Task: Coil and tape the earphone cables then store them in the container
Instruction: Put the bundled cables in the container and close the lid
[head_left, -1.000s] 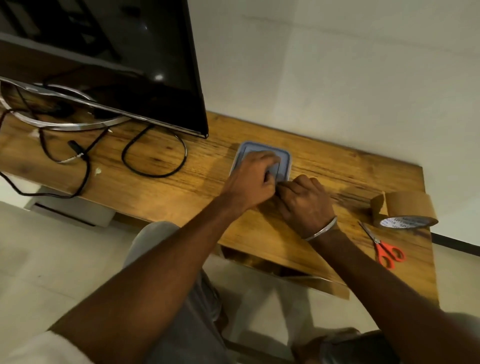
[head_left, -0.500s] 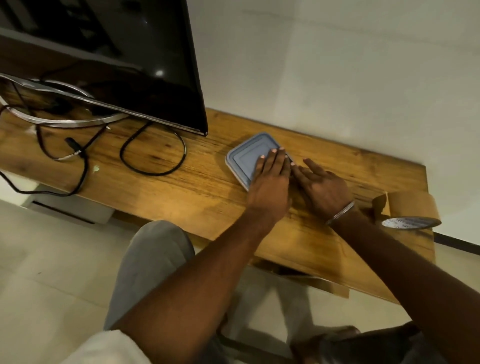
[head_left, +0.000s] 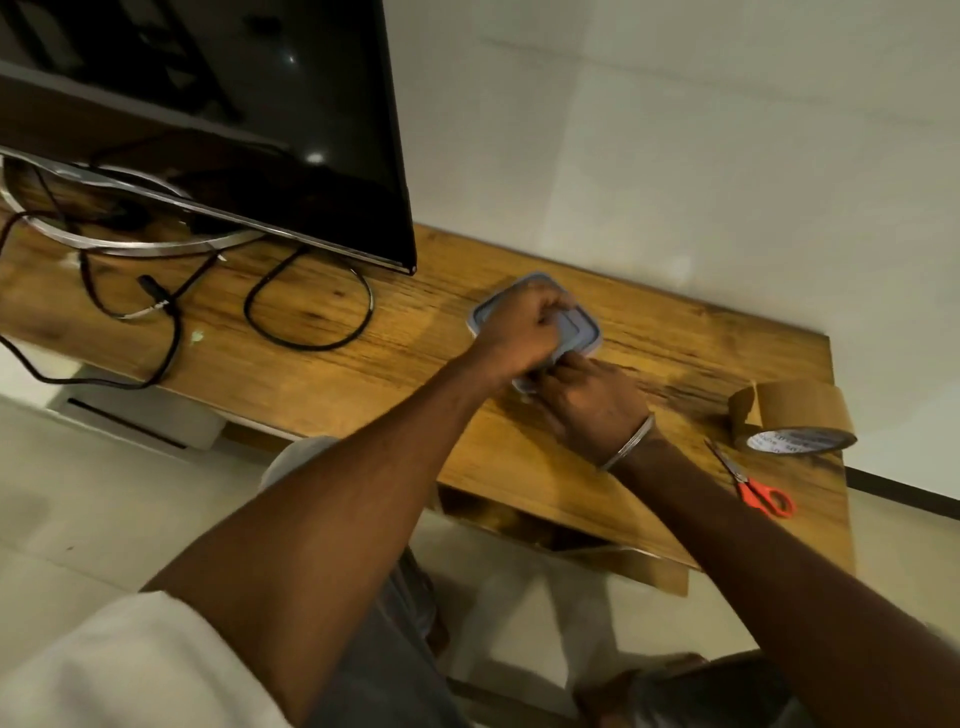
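Left hand (head_left: 524, 332) curled atop the container (head_left: 584, 325), gripping or pressing I can't tell; right hand (head_left: 592, 408) clamps its near rim. Lid's on, earphones unseen, presumably inside; tape roll (head_left: 789, 415) and scissors (head_left: 756, 488) idle beyond that wrist.

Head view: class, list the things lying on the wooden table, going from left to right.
Silver TV stand → looped black cable → blue-lidded container → brown tape roll.

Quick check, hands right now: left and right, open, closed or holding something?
Left hand: fingers curled, knuckles on the container lid; grip cannot be told.
Right hand: at the container lid's near edge, fingertips hidden; cannot be told.
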